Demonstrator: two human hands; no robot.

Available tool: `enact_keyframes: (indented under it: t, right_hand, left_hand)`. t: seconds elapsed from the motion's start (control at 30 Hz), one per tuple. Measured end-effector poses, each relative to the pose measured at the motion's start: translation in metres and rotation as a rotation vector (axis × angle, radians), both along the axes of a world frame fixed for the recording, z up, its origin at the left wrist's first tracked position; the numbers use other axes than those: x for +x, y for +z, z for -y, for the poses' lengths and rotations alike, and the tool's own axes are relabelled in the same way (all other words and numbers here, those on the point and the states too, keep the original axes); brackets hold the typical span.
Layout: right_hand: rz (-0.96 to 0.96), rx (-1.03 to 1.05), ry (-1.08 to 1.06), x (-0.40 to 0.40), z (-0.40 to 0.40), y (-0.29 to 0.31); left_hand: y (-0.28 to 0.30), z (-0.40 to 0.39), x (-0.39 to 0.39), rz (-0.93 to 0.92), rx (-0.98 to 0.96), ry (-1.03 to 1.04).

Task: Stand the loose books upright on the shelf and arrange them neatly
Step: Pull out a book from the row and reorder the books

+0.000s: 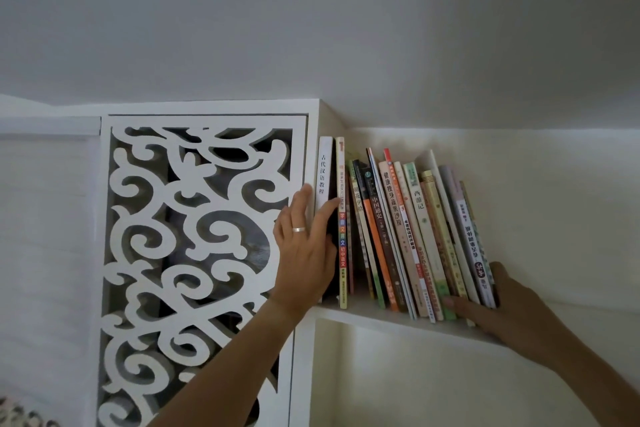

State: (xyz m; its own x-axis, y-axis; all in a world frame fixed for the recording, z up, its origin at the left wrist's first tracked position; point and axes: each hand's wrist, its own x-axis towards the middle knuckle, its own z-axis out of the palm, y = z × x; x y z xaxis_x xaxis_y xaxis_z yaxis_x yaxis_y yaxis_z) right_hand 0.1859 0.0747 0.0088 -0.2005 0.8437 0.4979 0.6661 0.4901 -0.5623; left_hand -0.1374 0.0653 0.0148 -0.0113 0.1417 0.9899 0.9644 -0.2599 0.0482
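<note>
A row of several books [398, 236] stands on a white shelf [367, 317]. A white book [323, 170] and a thin cream one [341, 184] at the left end are upright; the others lean left. My left hand [306, 250], wearing a ring, lies flat with fingers apart against the spines of the leftmost books. My right hand [498, 308] clasps the lower right end of the row, thumb behind the last book [474, 239] and fingers under the spines.
A white carved lattice panel [194, 253] fills the cabinet side to the left of the shelf. Plain white wall rises above and right of the books. An open white compartment [398, 378] lies below the shelf board.
</note>
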Motion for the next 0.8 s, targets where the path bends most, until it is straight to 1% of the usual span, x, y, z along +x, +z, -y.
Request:
enact_keyframes:
  t: [0.13, 0.23, 0.27, 0.3, 0.4, 0.47, 0.57, 0.6, 0.63, 0.7, 0.8]
  right_hand:
    - [-0.013, -0.013, 0.011, 0.0, -0.002, 0.0]
    - [-0.015, 0.007, 0.017, -0.001, -0.005, -0.002]
    - [-0.014, 0.013, 0.02, -0.001, -0.006, -0.002]
    - [-0.015, 0.018, 0.022, -0.001, -0.007, -0.003]
    - [-0.012, 0.019, 0.022, 0.001, -0.01, -0.004]
    - [-0.013, 0.018, 0.023, 0.002, -0.013, -0.006]
    - [-0.019, 0.015, 0.017, 0.002, -0.015, -0.006]
    - [-0.021, 0.016, 0.015, 0.001, -0.015, -0.007]
    - [-0.022, 0.02, 0.013, 0.001, -0.015, -0.007]
    - [-0.019, 0.028, 0.008, 0.001, -0.016, -0.008]
    - [-0.009, 0.034, 0.001, 0.001, -0.016, -0.008]
  left_hand:
    - [-0.005, -0.001, -0.002, 0.001, 0.032, -0.095]
    - [-0.003, 0.004, 0.006, 0.168, 0.049, -0.195]
    - [-0.003, 0.006, 0.009, 0.193, 0.055, -0.192]
    - [-0.004, 0.006, 0.01, 0.172, 0.067, -0.155]
    - [-0.01, 0.001, 0.002, 0.005, 0.095, -0.017]
    - [-0.007, 0.002, 0.002, -0.053, 0.103, 0.076]
    - [-0.005, 0.008, 0.025, -0.162, 0.092, 0.217]
    - [-0.008, 0.01, 0.037, -0.171, 0.057, 0.221]
    - [-0.011, 0.011, 0.049, -0.14, 0.014, 0.198]
    - [-0.018, 0.011, 0.07, -0.013, -0.08, 0.138]
    - [-0.017, 0.009, 0.093, 0.17, -0.219, 0.132]
